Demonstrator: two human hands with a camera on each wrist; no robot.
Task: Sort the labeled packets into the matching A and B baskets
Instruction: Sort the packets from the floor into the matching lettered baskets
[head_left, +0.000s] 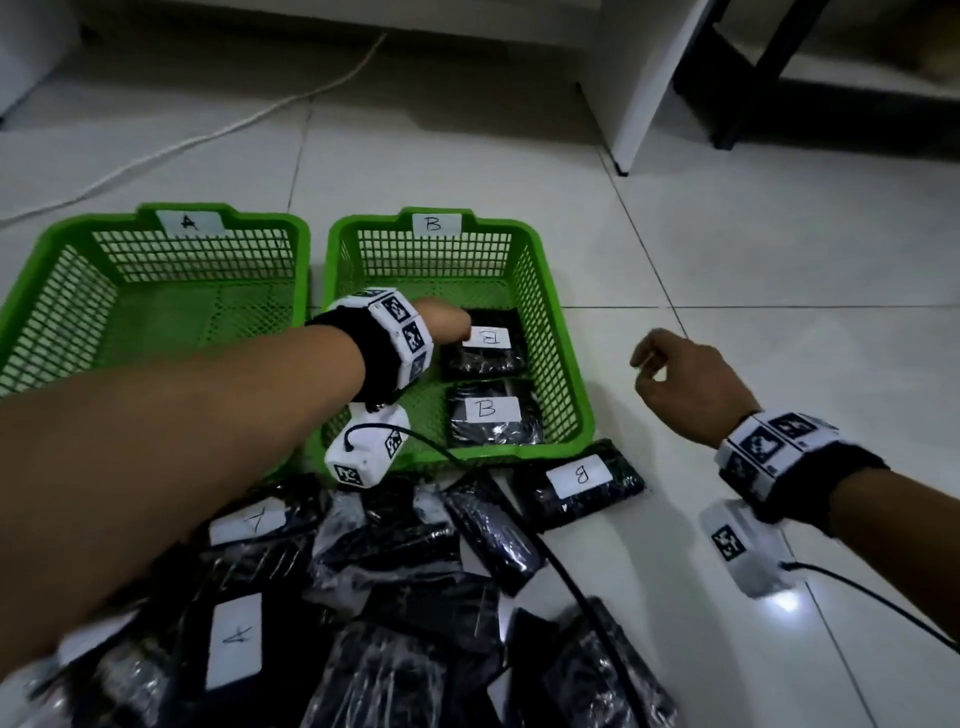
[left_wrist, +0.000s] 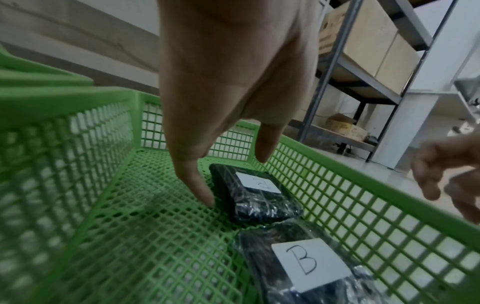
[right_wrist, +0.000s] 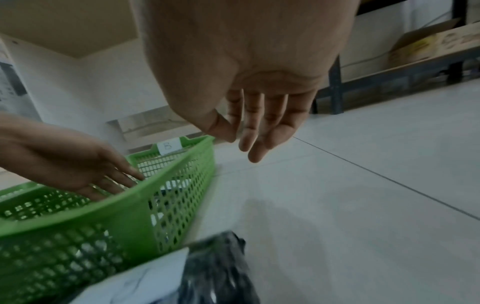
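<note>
Two B packets (head_left: 485, 374) lie in basket B (head_left: 563, 332); basket A (head_left: 31, 291) holds none. Pile (head_left: 363, 597) remains on the floor. My left hand (head_left: 441, 322) and right hand (head_left: 685, 384): fingers loose, apart, holding nothing.

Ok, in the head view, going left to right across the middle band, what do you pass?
Basket A → basket B with the left hand over it, beside the far B packet → bare floor tile → right hand.
</note>
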